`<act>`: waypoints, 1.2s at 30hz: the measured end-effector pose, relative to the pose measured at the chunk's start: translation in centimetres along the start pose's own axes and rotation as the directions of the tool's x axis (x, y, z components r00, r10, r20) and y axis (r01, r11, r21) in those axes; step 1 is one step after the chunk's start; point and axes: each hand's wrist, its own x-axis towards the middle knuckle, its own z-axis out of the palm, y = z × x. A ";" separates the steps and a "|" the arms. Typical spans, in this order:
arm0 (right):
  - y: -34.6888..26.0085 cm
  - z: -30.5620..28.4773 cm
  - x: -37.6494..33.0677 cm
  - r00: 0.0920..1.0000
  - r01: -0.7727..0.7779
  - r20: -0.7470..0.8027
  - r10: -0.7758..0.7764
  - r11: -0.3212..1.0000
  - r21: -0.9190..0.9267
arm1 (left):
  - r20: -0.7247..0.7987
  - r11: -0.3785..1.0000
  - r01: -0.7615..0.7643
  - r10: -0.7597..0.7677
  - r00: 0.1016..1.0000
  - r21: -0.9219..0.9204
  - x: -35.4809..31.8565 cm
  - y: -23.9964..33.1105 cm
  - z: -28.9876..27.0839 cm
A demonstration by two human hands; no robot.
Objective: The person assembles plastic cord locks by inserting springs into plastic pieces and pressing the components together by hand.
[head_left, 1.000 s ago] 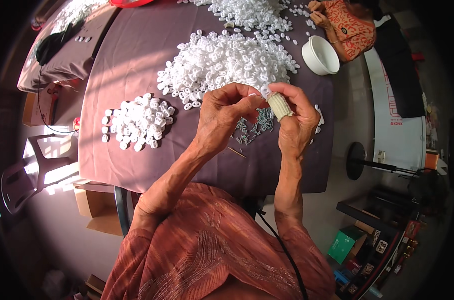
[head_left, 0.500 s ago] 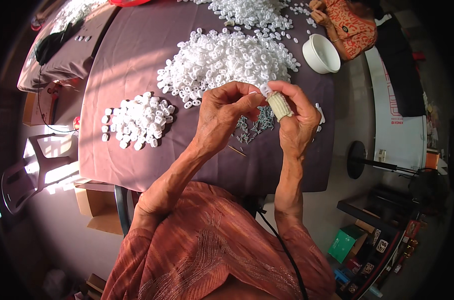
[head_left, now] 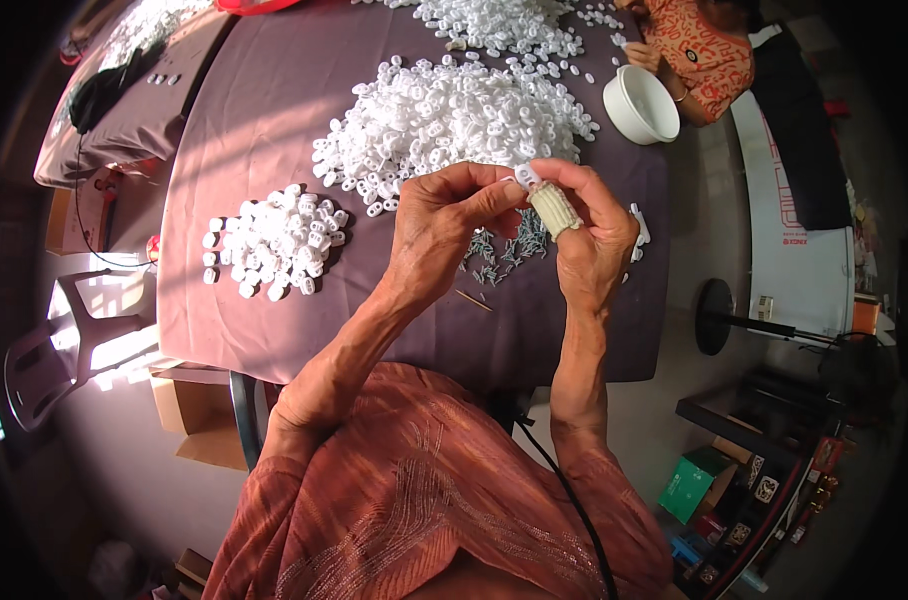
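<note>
Mauve tabletop [head_left: 404,345]. Heap of white two-holed ovals [head_left: 454,120] toward far edge; smaller pile [head_left: 284,242] near left edge. Left hand [head_left: 429,225]: grip hidden, cannot tell. Right hand [head_left: 594,240]: narrow pinch. Grey screws [head_left: 489,265] toward right edge. Pinched oval [head_left: 525,175] above tabletop, between hands.

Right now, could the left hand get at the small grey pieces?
Probably yes: the small grey pieces lie just right of the left hand, their near side uncovered. That hand is busy at the white piece held in the right hand, though, so it would likely have to leave that first.
</note>
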 end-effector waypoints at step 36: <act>0.7 -0.2 0.0 0.999 -0.048 0.010 0.049 0.997 -0.052 | 0.017 0.998 0.060 -0.060 0.998 -0.012 0.5 -0.5 -0.7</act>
